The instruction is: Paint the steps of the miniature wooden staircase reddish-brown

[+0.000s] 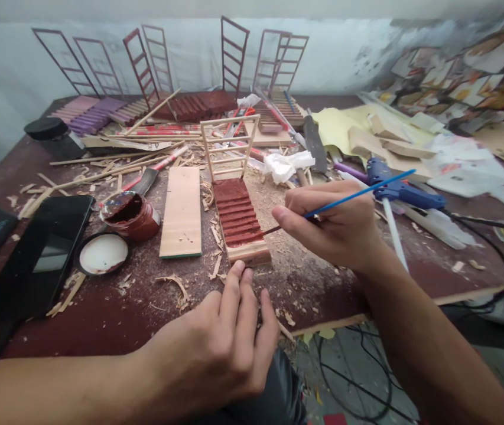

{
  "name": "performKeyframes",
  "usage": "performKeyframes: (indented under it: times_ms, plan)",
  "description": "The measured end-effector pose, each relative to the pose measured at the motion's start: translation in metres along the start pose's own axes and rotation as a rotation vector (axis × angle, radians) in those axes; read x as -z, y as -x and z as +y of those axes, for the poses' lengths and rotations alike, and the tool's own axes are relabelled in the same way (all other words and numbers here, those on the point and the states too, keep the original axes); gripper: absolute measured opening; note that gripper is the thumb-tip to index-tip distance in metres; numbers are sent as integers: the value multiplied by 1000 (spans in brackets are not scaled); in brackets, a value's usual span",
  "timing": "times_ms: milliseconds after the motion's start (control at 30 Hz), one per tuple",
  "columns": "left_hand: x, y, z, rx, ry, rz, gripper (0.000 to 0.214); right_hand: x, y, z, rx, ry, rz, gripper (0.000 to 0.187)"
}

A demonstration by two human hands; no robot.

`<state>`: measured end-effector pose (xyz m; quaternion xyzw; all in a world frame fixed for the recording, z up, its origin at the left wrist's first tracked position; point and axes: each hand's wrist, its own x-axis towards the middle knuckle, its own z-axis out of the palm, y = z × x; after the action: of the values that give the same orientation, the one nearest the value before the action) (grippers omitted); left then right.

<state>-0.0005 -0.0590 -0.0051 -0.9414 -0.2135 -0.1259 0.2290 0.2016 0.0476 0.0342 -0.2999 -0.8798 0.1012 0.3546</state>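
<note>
A small wooden model with a ridged base and an upright ladder-like frame stands in the middle of the table. Brown-red paint covers its ridges, while the nearest strip is bare wood. My right hand pinches a thin blue paintbrush, its tip at the right edge of the painted ridges. With fingers stretched out, my left hand touches the model's near end; its thumb is hidden. An open jar of brown-red paint sits to the left, beside its lid. Between jar and model lies a flat wooden board.
A phone lies at the left, near a black-lidded jar. Several similar models line the back. A blue glue gun rests at the right with its cable trailing off the edge. Wood shavings and sticks litter the table.
</note>
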Motion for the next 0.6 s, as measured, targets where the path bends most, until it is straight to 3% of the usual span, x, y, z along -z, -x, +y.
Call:
performKeyframes:
  times_ms: [167,333,600]
  plan:
    - [0,0,-1,4,11,4,41,6,1,4,16,139,22,44]
    - [-1,-2,-1,10,15,7,40,9,2,3,-93,1,160,38]
    - [-1,-2,-1,7,11,0,40,3,-1,-1,-153,16,-13,40]
